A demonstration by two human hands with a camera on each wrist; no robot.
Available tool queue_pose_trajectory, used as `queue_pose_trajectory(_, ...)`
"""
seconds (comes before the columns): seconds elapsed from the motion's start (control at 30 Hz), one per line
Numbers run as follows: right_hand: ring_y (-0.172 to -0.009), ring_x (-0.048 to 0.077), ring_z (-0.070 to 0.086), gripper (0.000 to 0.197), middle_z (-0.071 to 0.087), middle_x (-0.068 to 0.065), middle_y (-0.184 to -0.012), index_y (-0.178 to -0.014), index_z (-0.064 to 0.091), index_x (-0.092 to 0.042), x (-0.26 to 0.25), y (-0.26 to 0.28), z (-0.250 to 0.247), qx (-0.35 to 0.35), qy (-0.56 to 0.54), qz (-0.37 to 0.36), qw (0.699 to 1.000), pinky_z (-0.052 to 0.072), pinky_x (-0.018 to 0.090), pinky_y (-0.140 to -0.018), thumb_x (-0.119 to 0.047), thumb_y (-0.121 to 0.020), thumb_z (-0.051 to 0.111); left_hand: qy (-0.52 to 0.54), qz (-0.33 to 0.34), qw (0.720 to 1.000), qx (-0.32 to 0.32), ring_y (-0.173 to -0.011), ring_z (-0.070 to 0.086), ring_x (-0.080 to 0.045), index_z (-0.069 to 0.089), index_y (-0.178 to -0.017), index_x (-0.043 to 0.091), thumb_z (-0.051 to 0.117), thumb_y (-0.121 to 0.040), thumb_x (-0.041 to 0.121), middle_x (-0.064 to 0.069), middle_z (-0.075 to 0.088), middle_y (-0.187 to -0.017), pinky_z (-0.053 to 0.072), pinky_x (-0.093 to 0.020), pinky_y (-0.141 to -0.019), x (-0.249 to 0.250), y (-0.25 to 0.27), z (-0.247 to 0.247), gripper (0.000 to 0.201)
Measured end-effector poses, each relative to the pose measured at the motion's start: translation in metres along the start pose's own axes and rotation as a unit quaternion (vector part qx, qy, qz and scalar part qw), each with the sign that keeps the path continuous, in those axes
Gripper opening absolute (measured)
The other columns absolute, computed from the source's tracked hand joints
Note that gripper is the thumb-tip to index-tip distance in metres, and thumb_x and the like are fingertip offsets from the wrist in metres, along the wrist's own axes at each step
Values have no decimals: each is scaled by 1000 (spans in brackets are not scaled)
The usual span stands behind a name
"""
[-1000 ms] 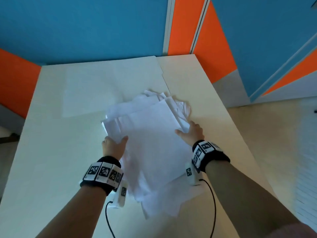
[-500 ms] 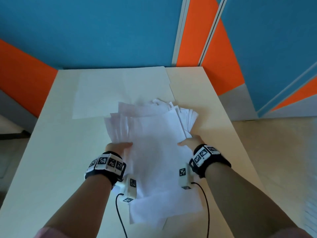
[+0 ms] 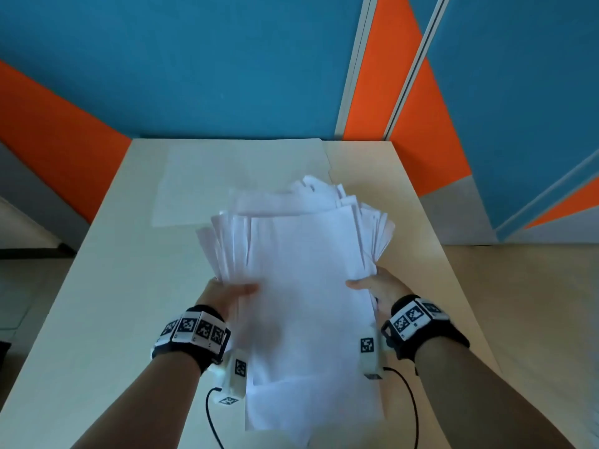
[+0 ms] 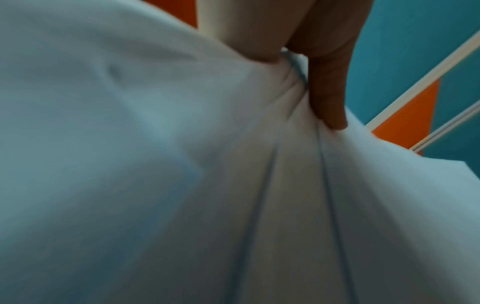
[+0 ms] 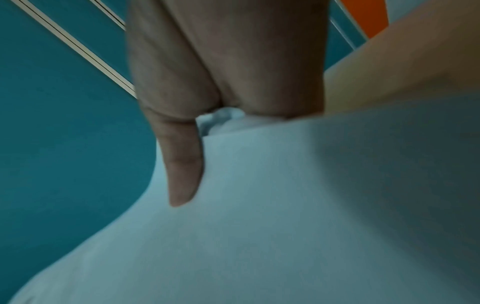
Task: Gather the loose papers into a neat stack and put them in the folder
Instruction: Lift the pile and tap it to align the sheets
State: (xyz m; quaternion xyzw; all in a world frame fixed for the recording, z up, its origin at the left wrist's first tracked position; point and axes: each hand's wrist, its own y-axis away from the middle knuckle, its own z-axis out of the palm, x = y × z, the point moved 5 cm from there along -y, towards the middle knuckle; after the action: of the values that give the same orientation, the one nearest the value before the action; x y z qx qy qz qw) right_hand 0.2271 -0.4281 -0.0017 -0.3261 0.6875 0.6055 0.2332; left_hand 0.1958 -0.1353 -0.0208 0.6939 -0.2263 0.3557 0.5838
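- Your left hand (image 3: 223,291) grips the left edge of the papers (image 3: 301,286), thumb on top and fingers curled beneath; half a second ago it lay lower over the sheets.
- Your right hand (image 3: 381,286) pinches the right edge the same way.
- The papers, earlier flat on the surface (image 3: 97,286), are now lifted, fanned unevenly, their near ends drooping.
- The white folder (image 3: 240,179) still lies open and flat on the far part of the surface.
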Motion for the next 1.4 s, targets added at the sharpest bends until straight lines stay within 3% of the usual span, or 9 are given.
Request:
queue_pose_trajectory(0.17,-97,26,62,32,67,3,-97,-97,57,-11,-65,27,-7,36,-49,-143,988,49,40,-92,-7,-72,78,64,149,987,17,-77,70,-30,68,-92,-4,81,-59,-3,-19,73,-85,60,-34,-71,83,28,-11,36)
queue_pose_trajectory(0.3,-113,25,59,89,64,5,-120,-121,54,-5,-120,53,-2,52,-43,-259,964,44,43,-104,-36,-46,90,104,268,958,21,-51,69,-5,66,-77,11,74,-66,-9,8,72,-54,51,-12,-47,152,67,-23,24)
queue_pose_trajectory(0.47,-95,10,62,29,66,-8,-99,-97,63,-19,-133,71,10,-9,35,-251,967,44,24,-88,-18,-73,79,110,278,954,-29,-56,68,5,67,-89,8,80,-57,4,12,73,-60,43,0,-46,156,82,-36,36)
queue_pose_trajectory(0.57,-104,16,61,44,66,-4,-107,-110,62,-10,-119,61,22,-28,89,-210,973,43,30,-95,-19,-71,80,67,246,967,-11,-68,65,-9,61,-107,2,75,-67,-4,0,68,-78,45,-1,-45,130,69,-37,43)
queue_pose_trajectory(0.73,-109,13,52,50,56,-4,-113,-123,53,-9,-110,55,37,19,38,-263,964,36,23,-93,-14,-78,74,73,246,966,22,-46,67,-4,72,-56,10,66,-73,-16,6,70,-50,56,-19,-52,111,56,-38,32)
queue_pose_trajectory(0.9,-96,11,63,31,67,-8,-98,-100,65,-16,-120,65,27,10,-11,-287,958,43,21,-90,-12,-72,79,108,290,951,1,-49,67,3,63,-77,15,71,-72,-7,15,71,-53,50,-10,-46,128,74,-45,24)
queue_pose_trajectory(1.07,-103,14,61,48,66,-7,-106,-113,60,-12,-106,62,24,-76,21,-242,967,41,30,-98,1,-70,78,56,253,964,-52,-72,74,-11,73,-79,12,94,-21,28,2,77,-74,57,-15,-63,109,67,-55,64)
queue_pose_trajectory(1.2,-110,14,55,53,60,-3,-116,-124,53,-9,-83,52,31,-36,29,-238,970,38,30,-104,2,-76,73,51,244,968,10,-79,66,-25,66,-87,8,75,-66,-11,-3,73,-78,53,-43,-88,86,60,-50,29)
queue_pose_trajectory(1.4,-97,19,65,38,70,0,-98,-104,65,-11,-83,45,37,-44,25,-220,974,45,34,-99,0,-70,78,63,253,965,-13,-78,69,-19,67,-85,16,84,-53,3,1,74,-79,54,-37,-78,86,60,-52,39)
